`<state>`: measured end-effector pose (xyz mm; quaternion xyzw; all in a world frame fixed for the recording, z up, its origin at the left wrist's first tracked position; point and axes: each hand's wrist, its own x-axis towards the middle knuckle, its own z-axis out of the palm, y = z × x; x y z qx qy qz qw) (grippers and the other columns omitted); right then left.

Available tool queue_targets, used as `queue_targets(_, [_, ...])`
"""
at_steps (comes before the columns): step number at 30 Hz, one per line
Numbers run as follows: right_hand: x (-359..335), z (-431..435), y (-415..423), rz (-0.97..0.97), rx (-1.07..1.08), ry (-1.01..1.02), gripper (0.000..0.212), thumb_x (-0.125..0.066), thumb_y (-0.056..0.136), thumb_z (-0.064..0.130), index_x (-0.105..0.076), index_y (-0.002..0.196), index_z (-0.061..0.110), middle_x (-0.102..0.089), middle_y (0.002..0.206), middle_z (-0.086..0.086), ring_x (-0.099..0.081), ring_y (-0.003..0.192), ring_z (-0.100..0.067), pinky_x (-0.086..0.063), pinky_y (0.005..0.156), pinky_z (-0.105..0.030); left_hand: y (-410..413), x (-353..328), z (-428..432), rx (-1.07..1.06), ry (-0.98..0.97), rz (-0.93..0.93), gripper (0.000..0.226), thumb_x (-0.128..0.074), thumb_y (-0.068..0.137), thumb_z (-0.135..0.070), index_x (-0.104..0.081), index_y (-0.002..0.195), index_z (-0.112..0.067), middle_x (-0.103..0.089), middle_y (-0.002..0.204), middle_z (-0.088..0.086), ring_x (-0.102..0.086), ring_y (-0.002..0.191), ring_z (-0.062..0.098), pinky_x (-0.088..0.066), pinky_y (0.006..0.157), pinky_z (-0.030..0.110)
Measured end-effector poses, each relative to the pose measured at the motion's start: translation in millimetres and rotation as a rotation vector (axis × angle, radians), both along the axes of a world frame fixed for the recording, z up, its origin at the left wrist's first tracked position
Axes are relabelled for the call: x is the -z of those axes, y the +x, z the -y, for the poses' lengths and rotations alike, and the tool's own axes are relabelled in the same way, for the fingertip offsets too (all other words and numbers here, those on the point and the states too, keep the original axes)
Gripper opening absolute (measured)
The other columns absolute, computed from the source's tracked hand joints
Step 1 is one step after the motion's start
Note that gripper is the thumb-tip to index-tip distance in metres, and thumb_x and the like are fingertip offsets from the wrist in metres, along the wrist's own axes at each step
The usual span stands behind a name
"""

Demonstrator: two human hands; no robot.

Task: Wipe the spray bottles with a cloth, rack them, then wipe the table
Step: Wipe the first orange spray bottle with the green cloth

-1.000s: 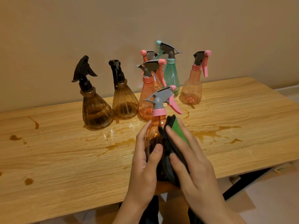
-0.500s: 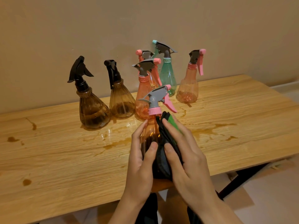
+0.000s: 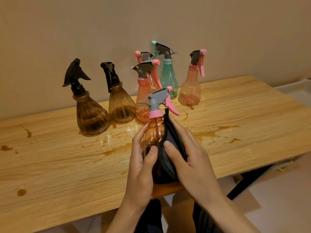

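Head view: left hand (image 3: pixel 140 172) grips a translucent orange spray bottle with grey-pink trigger (image 3: pixel 154 132) above the stained wooden counter (image 3: pixel 67 165); right hand (image 3: pixel 190 158) presses a dark folded cloth (image 3: pixel 165 158) against it; six bottles stand behind.

Held bottle (image 3: pixel 152 132): lower body and base are hidden behind both hands and the cloth.
Cloth (image 3: pixel 165 163): mostly covered by the fingers of the right hand (image 3: pixel 190 163); its full shape cannot be told.
Left hand (image 3: pixel 141 169): the palm is turned away; both forearms are cut off by the bottom edge.
Rear pink bottle (image 3: pixel 144 55): only the head shows; the body is hidden behind the front pink bottle (image 3: pixel 143 91).
Green bottle (image 3: pixel 169 79): the lower left side is hidden behind a pink trigger.
Table (image 3: pixel 50 165): cut off by the left edge; the arms hide a part of the near edge.
Dark fabric (image 3: pixel 149 219): under the table, cut off at the bottom; what it is cannot be told.
White thing (image 3: pixel 297 88): cut off by the right edge, not recognisable.
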<state>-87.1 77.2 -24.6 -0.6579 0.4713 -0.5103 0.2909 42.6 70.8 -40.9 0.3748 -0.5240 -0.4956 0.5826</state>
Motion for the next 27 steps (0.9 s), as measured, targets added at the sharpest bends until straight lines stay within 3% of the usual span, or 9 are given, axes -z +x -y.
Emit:
queue_targets(3, [13,-17,6,-0.122,0.022,-0.072,0.057,-0.045,0.105,0.047,-0.025,0.158,0.045,-0.021,0.166,0.018,-0.021,0.152,-0.001,-0.027,0.119,-0.018,1,-1,0,-0.021,0.046,-0.076,0.056,-0.064,0.088,-0.044,-0.051,0.142,-0.036,-0.068,0.132,-0.011,-0.065,0.124,0.015,-0.056,0.094,0.029])
queue_targets(5, [29,-34,14,-0.186,0.033,-0.116,0.059,-0.043,0.104,0.051,-0.023,0.158,0.045,-0.014,0.169,0.014,-0.016,0.155,-0.006,-0.026,0.12,-0.02,3,0,2,-0.04,0.061,-0.103,0.059,-0.063,0.085,-0.049,-0.052,0.142,-0.036,-0.068,0.134,-0.004,-0.066,0.124,0.02,-0.057,0.098,0.037])
queue_targets(9, [27,-38,17,0.082,0.06,0.023,0.054,-0.05,0.098,0.054,-0.029,0.146,0.065,-0.026,0.158,0.035,-0.022,0.147,0.01,-0.025,0.11,-0.004,4,0,1,-0.028,0.043,-0.061,0.054,-0.062,0.082,-0.053,-0.056,0.136,-0.046,-0.067,0.133,-0.007,-0.066,0.124,0.019,-0.057,0.097,0.035])
queue_targets(13, [8,-14,1,0.166,-0.014,0.124,0.043,-0.047,0.096,0.061,-0.033,0.132,0.079,-0.041,0.141,0.045,-0.036,0.134,0.019,-0.037,0.107,-0.012,2,2,0,-0.01,-0.003,-0.002,0.052,-0.06,0.083,-0.052,-0.055,0.135,-0.05,-0.065,0.135,-0.013,-0.063,0.128,0.018,-0.054,0.101,0.033])
queue_targets(16, [2,-7,-4,0.066,-0.041,0.012,0.05,-0.045,0.1,0.052,-0.029,0.145,0.066,-0.036,0.152,0.037,-0.03,0.143,0.012,-0.028,0.109,-0.005,1,1,-1,0.009,-0.003,-0.007,0.054,-0.06,0.085,-0.051,-0.053,0.138,-0.046,-0.065,0.137,-0.01,-0.062,0.129,0.02,-0.054,0.102,0.034])
queue_targets(19, [17,-17,-1,-0.142,-0.041,-0.116,0.051,-0.043,0.106,0.044,-0.029,0.156,0.047,-0.02,0.167,0.017,-0.019,0.154,-0.004,-0.026,0.118,-0.016,2,3,-1,-0.04,0.016,-0.045,0.054,-0.06,0.085,-0.052,-0.054,0.138,-0.044,-0.066,0.135,-0.008,-0.064,0.127,0.019,-0.055,0.098,0.034])
queue_targets(22, [36,-34,5,-0.199,-0.022,-0.171,0.053,-0.04,0.106,0.049,-0.028,0.157,0.043,-0.013,0.17,0.01,-0.017,0.155,-0.01,-0.029,0.118,-0.022,5,3,1,-0.075,0.018,-0.058,0.054,-0.06,0.083,-0.054,-0.056,0.137,-0.046,-0.063,0.141,-0.003,-0.062,0.13,0.021,-0.049,0.107,0.046])
queue_targets(25, [26,-32,6,-0.058,-0.008,-0.027,0.057,-0.046,0.101,0.056,-0.022,0.152,0.059,-0.019,0.164,0.026,-0.019,0.151,0.005,-0.025,0.114,-0.008,4,4,1,-0.035,-0.012,-0.024,0.053,-0.059,0.085,-0.05,-0.056,0.138,-0.043,-0.063,0.14,-0.005,-0.062,0.129,0.02,-0.052,0.103,0.04])
queue_targets(27, [14,-20,0,0.116,-0.019,0.109,0.05,-0.048,0.101,0.059,-0.024,0.143,0.072,-0.032,0.152,0.04,-0.028,0.142,0.016,-0.032,0.113,-0.012,3,4,0,0.01,-0.022,0.019,0.051,-0.06,0.086,-0.047,-0.056,0.137,-0.046,-0.064,0.138,-0.008,-0.063,0.128,0.02,-0.054,0.1,0.034])
